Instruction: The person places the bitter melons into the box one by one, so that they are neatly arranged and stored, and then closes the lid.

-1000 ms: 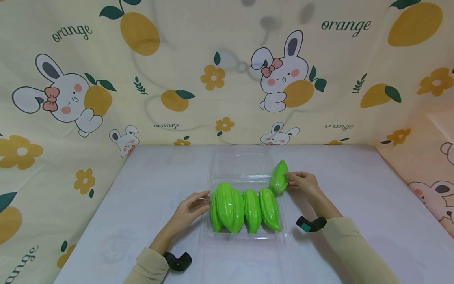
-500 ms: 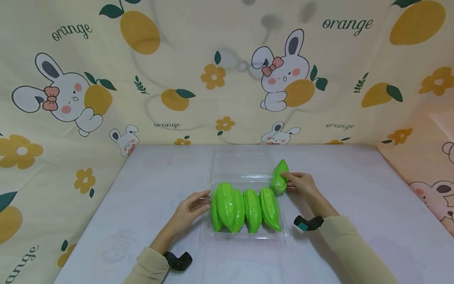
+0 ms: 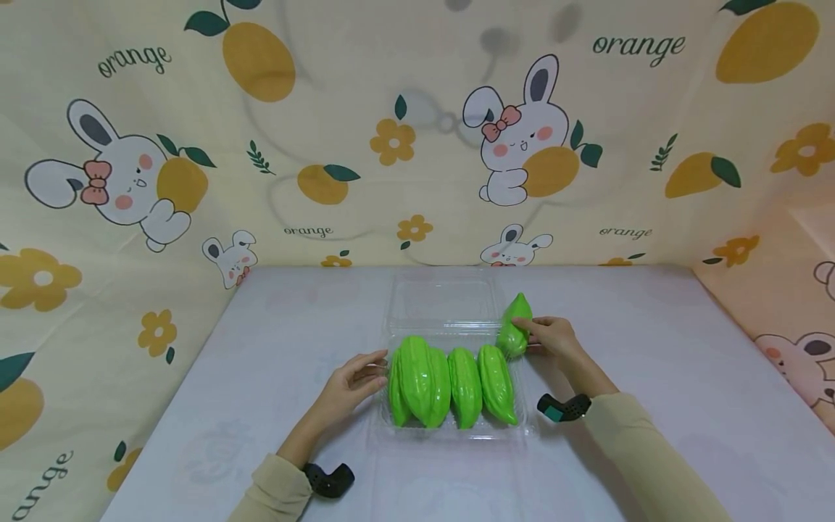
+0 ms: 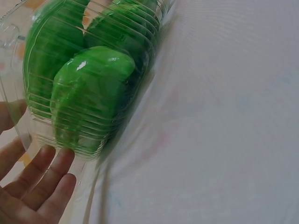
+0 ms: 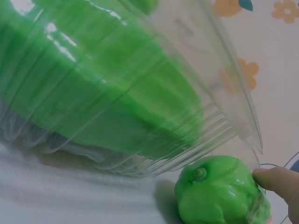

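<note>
In the head view, my right hand (image 3: 559, 342) holds a shiny green star fruit (image 3: 518, 310) at the back right corner of a clear plastic box (image 3: 457, 432). The right wrist view puts this star fruit (image 5: 219, 191) outside the ribbed box wall, a finger (image 5: 278, 182) against its side. Several more ribbed green star fruits (image 3: 464, 388) lie in the box, one on top of others at the left. My left hand (image 3: 349, 383) rests at the box's left side. The left wrist view has its fingertips (image 4: 63, 161) touching the outer wall, fingers fairly straight.
The box's clear lid (image 3: 443, 299) lies folded back behind it. Under everything is a white-covered table (image 3: 293, 326). A patterned cloth (image 3: 326, 130) closes off the back and sides. Each wrist carries a black band (image 3: 564, 407).
My right wrist has shifted slightly left, and its fingers reach a little further over the star fruit. The left hand and the box have stayed in place.
</note>
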`<state>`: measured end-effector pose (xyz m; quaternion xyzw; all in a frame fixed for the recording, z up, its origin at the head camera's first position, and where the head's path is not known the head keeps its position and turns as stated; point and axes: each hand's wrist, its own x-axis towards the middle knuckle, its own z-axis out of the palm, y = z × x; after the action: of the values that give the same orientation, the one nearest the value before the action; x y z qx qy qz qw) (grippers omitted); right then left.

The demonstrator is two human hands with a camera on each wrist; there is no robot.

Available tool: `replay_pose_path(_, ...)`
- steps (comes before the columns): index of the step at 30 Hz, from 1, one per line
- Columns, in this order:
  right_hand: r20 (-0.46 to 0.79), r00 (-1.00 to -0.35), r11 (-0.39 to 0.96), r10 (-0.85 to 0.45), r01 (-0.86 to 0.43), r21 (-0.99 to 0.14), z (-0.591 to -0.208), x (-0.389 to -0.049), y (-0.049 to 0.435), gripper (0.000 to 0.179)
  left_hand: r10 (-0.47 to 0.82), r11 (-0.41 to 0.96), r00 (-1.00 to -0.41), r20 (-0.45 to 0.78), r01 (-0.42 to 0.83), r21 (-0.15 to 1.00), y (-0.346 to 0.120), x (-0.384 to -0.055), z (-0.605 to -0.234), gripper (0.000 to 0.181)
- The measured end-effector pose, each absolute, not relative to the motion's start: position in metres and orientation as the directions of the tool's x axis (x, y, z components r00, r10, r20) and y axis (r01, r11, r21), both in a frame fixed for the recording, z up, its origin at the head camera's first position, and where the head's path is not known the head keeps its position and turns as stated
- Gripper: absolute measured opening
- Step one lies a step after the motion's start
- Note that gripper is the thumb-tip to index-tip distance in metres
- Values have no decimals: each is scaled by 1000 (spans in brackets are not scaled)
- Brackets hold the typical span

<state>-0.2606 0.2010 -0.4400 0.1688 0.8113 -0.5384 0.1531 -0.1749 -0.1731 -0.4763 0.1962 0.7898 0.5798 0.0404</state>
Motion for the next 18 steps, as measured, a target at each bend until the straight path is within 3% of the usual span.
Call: replay_pose_path(18, -433, -891, 380, 136, 450, -808, -441, -260, 200, 74, 355, 241, -922, 155, 251, 938, -173, -175, -475, 52)
